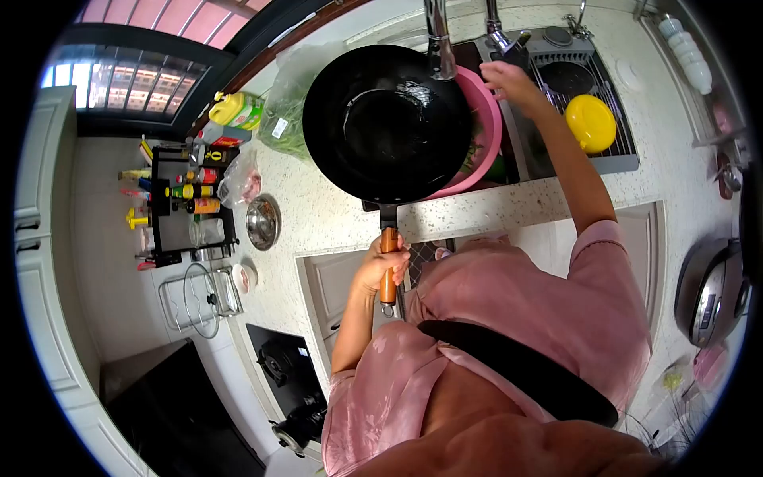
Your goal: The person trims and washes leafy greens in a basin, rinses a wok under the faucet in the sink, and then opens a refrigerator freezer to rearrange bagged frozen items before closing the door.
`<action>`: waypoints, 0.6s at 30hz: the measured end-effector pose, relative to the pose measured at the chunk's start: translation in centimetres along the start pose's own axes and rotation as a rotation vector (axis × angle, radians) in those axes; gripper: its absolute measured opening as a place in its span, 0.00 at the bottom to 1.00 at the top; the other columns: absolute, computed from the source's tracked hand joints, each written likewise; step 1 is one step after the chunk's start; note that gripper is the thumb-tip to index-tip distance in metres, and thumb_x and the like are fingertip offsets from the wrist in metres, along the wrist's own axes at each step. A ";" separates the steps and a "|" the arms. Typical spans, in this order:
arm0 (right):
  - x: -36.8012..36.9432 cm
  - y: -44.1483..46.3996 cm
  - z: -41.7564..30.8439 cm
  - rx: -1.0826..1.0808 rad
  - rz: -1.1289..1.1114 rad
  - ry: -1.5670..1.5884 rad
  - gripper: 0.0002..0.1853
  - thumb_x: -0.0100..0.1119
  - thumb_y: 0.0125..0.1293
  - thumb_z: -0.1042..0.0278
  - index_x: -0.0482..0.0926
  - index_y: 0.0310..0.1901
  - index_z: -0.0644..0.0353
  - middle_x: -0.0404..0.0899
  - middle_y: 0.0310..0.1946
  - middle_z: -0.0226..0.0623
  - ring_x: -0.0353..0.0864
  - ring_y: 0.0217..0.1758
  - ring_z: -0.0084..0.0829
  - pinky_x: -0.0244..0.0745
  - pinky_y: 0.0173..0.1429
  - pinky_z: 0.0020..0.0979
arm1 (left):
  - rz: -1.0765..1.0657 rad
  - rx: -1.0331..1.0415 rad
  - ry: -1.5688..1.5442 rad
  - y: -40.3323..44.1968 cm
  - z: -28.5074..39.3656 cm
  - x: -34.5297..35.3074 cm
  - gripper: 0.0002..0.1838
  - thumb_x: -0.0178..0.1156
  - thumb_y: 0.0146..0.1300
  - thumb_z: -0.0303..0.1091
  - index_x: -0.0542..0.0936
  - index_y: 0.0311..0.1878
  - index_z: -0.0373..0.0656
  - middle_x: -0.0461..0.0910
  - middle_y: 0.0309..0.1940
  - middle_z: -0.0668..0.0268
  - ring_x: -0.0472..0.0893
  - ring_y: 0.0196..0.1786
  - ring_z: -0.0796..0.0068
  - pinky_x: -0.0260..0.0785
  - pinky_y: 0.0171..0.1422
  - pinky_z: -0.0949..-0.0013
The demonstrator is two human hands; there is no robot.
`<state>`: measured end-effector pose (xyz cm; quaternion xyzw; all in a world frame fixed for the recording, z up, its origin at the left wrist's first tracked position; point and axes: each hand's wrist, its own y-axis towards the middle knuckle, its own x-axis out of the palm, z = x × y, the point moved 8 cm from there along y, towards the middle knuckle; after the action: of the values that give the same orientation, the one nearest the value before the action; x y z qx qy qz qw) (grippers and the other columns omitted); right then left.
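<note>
My left hand [381, 269] is wrapped round the wooden handle of a black wok [381, 151], which is held over the sink area under a chrome faucet [439, 48]. A little water glistens inside the wok. Beneath its right side, a pink basin [491, 131] with some green leaves in it is partly hidden. My right hand [507, 83] is at the basin's upper right rim, near a second faucet [494, 32], its fingers apart and holding nothing that shows. To the right, a yellow bowl [590, 124] lies on the sink's rack.
A plastic bag of greens [294, 103] lies left of the wok. Further left are a metal bowl [262, 222], a bottle rack [187, 191] and a gas stove [282, 366]. A rice cooker [709, 294] stands at the right. The counter's front edge [509, 208] runs below the sink.
</note>
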<state>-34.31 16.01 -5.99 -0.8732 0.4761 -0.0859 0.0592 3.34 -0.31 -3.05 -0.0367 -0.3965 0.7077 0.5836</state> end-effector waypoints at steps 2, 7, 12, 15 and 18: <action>1.3 0.2 1.7 -0.017 -0.124 -0.106 0.24 0.53 0.63 0.51 0.71 0.55 0.58 0.76 0.44 0.28 0.74 0.43 0.22 0.70 0.42 0.25 | 0.100 0.024 0.117 0.1 0.5 -0.1 0.13 0.56 0.50 0.17 0.64 0.33 0.42 0.66 0.12 0.68 0.66 0.09 0.78 0.58 0.11 0.75; 2.7 -1.4 2.9 -0.013 -0.070 -0.198 0.23 0.55 0.62 0.54 0.72 0.54 0.60 0.77 0.42 0.29 0.74 0.42 0.20 0.69 0.38 0.24 | 0.290 0.078 0.430 1.2 0.2 -2.0 0.14 0.56 0.50 0.18 0.68 0.40 0.37 0.70 0.15 0.67 0.67 0.10 0.78 0.61 0.12 0.74; 2.5 -1.7 5.2 0.047 -0.086 -0.215 0.22 0.54 0.62 0.55 0.74 0.53 0.60 0.78 0.40 0.30 0.74 0.40 0.20 0.69 0.37 0.23 | 0.500 0.158 0.708 0.0 1.3 -3.7 0.17 0.56 0.49 0.21 0.70 0.45 0.36 0.76 0.25 0.62 0.71 0.15 0.76 0.66 0.19 0.72; 2.2 -1.5 6.4 0.046 -0.136 -0.185 0.21 0.54 0.63 0.54 0.74 0.52 0.60 0.78 0.38 0.30 0.74 0.38 0.19 0.69 0.36 0.23 | 0.565 0.469 0.925 -0.3 1.9 -5.2 0.13 0.55 0.50 0.20 0.68 0.40 0.38 0.70 0.17 0.68 0.69 0.12 0.78 0.61 0.14 0.74; 1.7 -1.7 7.5 0.138 -0.122 -0.060 0.20 0.53 0.63 0.54 0.75 0.50 0.59 0.77 0.35 0.29 0.73 0.36 0.18 0.69 0.37 0.21 | 0.712 0.355 0.956 -1.6 1.7 -6.4 0.12 0.58 0.47 0.24 0.71 0.37 0.39 0.74 0.21 0.57 0.75 0.24 0.60 0.68 0.33 0.65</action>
<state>-30.48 15.61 -12.83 -0.8966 0.4129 -0.0960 0.1281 5.71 -6.70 -3.56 -0.3822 0.0690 0.8192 0.4219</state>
